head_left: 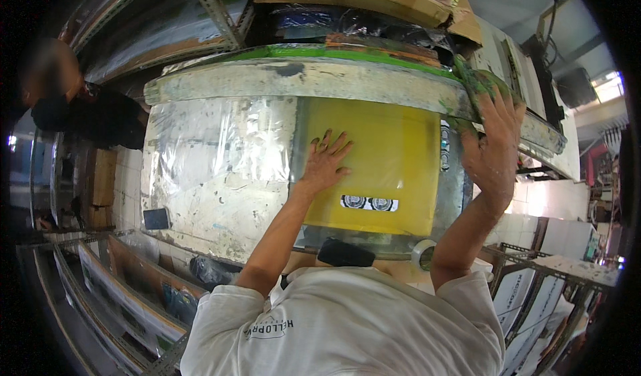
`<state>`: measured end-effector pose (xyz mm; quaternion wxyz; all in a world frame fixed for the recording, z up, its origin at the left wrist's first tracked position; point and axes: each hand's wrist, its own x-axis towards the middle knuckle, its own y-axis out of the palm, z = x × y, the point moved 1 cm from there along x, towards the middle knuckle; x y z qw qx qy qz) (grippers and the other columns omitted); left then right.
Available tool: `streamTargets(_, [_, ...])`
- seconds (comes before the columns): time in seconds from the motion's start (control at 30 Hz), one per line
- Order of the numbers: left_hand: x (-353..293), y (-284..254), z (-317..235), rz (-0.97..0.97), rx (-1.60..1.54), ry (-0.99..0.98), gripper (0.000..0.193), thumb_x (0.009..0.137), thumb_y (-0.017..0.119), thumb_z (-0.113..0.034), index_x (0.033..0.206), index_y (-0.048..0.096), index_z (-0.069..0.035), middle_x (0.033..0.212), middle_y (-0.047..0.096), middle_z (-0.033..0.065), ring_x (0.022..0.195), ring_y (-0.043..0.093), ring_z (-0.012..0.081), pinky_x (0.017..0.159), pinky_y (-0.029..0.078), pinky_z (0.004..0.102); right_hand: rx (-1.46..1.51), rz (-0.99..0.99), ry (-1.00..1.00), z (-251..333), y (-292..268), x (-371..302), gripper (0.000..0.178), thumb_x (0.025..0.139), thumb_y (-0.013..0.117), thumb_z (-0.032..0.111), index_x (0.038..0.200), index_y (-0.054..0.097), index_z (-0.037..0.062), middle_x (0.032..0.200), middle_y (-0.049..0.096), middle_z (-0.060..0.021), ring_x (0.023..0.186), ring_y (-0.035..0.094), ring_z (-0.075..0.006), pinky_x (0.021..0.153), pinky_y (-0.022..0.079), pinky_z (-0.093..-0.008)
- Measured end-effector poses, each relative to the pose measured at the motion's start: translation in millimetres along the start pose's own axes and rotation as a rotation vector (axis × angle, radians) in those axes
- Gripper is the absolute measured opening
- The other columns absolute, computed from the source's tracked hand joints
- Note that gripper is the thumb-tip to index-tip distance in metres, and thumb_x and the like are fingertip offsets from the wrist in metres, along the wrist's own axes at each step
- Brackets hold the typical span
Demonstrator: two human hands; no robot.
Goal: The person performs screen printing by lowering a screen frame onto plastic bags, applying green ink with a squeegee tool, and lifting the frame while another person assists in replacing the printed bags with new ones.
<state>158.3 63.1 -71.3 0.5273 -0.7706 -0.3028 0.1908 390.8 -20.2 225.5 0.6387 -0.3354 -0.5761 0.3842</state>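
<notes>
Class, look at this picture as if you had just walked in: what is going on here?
A person in a white shirt leans over a screen-printing frame. The left hand lies flat, fingers spread, on the yellow mesh panel. The right hand, smeared with green ink, grips the frame's far right corner by a green-stained rag. A roll of tape sits near the right elbow.

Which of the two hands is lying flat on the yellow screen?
The left hand: it rests palm down, fingers spread, on the yellow screen. The right hand is off to the side instead, up at the green-stained frame edge.
</notes>
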Motion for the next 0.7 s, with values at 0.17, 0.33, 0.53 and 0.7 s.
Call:
streamTargets(0.17, [44.5, 26.9, -43.0, -0.011, -0.016, 0.018, 0.071, 0.08, 0.061, -0.05, 0.14, 0.039, -0.019, 0.152, 0.023, 0.0051, 0.14, 0.016, 0.0332, 0.107, 0.016, 0.0563, 0.033, -0.004, 0.004, 4.7, -4.6, 6.1, 0.049, 0.072, 0.063, 0.008, 0.12, 0.054, -0.0011, 0.129, 0.05, -0.0244, 0.126, 0.039, -0.0416, 0.109, 0.016, -0.0568])
streamTargets(0.33, [51.4, 44.8, -74.9, 0.004, -0.045, 0.088, 0.072, 0.081, 0.059, -0.051, 0.14, 0.038, -0.018, 0.152, 0.023, 0.0064, 0.14, 0.015, 0.0326, 0.108, 0.015, 0.0559, 0.034, 0.0, 0.017, 2.2, -4.3, 4.3, 0.049, 0.073, 0.064, 0.01, 0.12, 0.054, -0.001, 0.128, 0.05, -0.024, 0.126, 0.04, -0.0416, 0.109, 0.016, -0.0566])
streamTargets(0.53, [43.0, 49.2, -88.6, 0.021, -0.068, 0.101, 0.071, 0.083, 0.058, -0.05, 0.141, 0.036, -0.017, 0.152, 0.02, 0.0071, 0.141, 0.013, 0.0327, 0.107, 0.014, 0.0565, 0.009, 0.009, 0.006, 2.9, -3.7, 4.6, 0.049, 0.076, 0.065, 0.014, 0.121, 0.053, -0.0013, 0.128, 0.05, -0.0251, 0.126, 0.04, -0.0416, 0.109, 0.016, -0.0565])
streamTargets(0.7, [35.0, 52.1, -94.7, 0.036, -0.077, 0.1, 0.072, 0.082, 0.059, -0.05, 0.142, 0.035, -0.018, 0.153, 0.018, 0.0071, 0.141, 0.011, 0.0333, 0.108, 0.012, 0.0575, 0.006, 0.025, 0.021, 4.9, -4.6, 3.8, 0.05, 0.076, 0.066, 0.016, 0.121, 0.053, -0.001, 0.129, 0.05, -0.0245, 0.126, 0.039, -0.0411, 0.109, 0.015, -0.0567])
